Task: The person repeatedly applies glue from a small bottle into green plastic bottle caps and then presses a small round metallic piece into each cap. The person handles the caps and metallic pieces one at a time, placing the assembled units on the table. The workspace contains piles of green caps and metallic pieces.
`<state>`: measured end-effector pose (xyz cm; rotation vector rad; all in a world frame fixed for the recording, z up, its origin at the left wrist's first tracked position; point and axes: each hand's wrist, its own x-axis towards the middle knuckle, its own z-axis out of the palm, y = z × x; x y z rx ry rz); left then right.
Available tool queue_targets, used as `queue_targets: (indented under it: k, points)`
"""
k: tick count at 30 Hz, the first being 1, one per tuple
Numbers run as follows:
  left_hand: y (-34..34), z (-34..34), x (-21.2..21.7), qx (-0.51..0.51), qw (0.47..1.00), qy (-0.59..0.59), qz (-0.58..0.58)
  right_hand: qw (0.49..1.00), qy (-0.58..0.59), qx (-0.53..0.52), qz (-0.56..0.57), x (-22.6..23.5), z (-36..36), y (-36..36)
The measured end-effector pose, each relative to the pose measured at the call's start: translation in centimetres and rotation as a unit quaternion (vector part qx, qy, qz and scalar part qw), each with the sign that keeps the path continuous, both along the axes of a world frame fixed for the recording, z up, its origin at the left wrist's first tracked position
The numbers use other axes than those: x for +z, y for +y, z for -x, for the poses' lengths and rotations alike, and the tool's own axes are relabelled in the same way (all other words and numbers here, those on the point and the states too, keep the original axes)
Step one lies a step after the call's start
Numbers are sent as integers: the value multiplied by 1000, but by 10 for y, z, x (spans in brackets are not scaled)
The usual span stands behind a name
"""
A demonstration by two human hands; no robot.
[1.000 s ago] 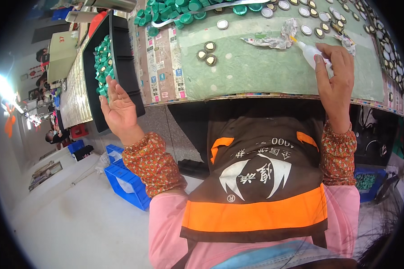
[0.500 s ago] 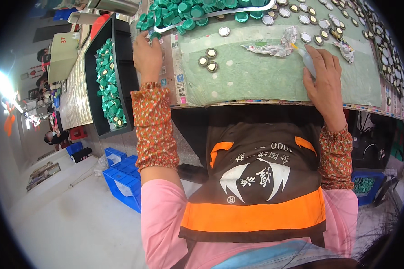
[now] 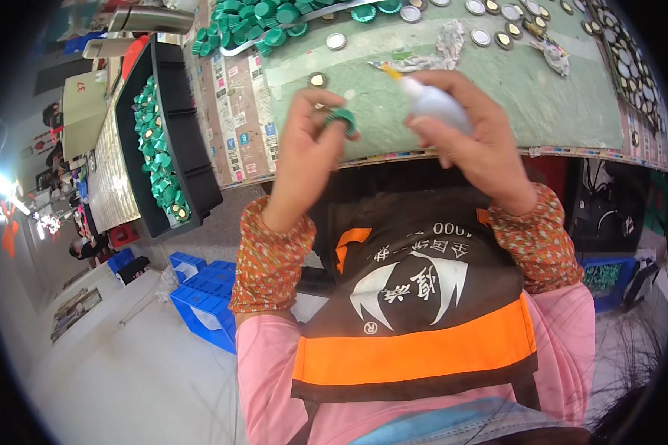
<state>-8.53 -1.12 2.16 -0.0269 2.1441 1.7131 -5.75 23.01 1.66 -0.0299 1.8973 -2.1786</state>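
Observation:
Over the near part of the green work mat [image 3: 378, 55], my left hand [image 3: 304, 159] pinches a green bottle cap [image 3: 341, 121] between thumb and fingers. A few centimetres to its right, my right hand [image 3: 482, 141] wraps around a pale squeeze bottle [image 3: 444, 106]. The bottle is tilted, its yellow nozzle [image 3: 390, 70] pointing up and left. Just beyond my left hand lies a dark-rimmed cap with a light centre [image 3: 317, 79]; other such caps there may be hidden by the fingers. Farther off sits a single silver cap [image 3: 336, 41].
Green caps [image 3: 263, 26] are heaped around a metal-rimmed tray at the far left. A black bin [image 3: 189, 133] of green caps stands left of the table. Crumpled tissue [image 3: 448, 46] and scattered silver caps [image 3: 481, 37] lie beyond my right hand. Blue crates [image 3: 204, 300] rest on the floor.
My left hand has come from the tray's edge toward me and right, now with a green cap in it. My right hand has swung left with the bottle, bringing both hands close together.

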Motion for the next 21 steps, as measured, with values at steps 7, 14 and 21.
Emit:
queue_targets:
  k: [7,14,21]
  points:
    - [17,-36,1,-78,993,-71,-47,999,32,21,-36,-15,-7,-27]
    - [17,-52,-21,-37,978,-73,-190,995,-72,-26,62,-26,-15,-32]
    - [15,-58,-29,19,948,-115,-296,998,-38,-38,35,-27,-20,-28]
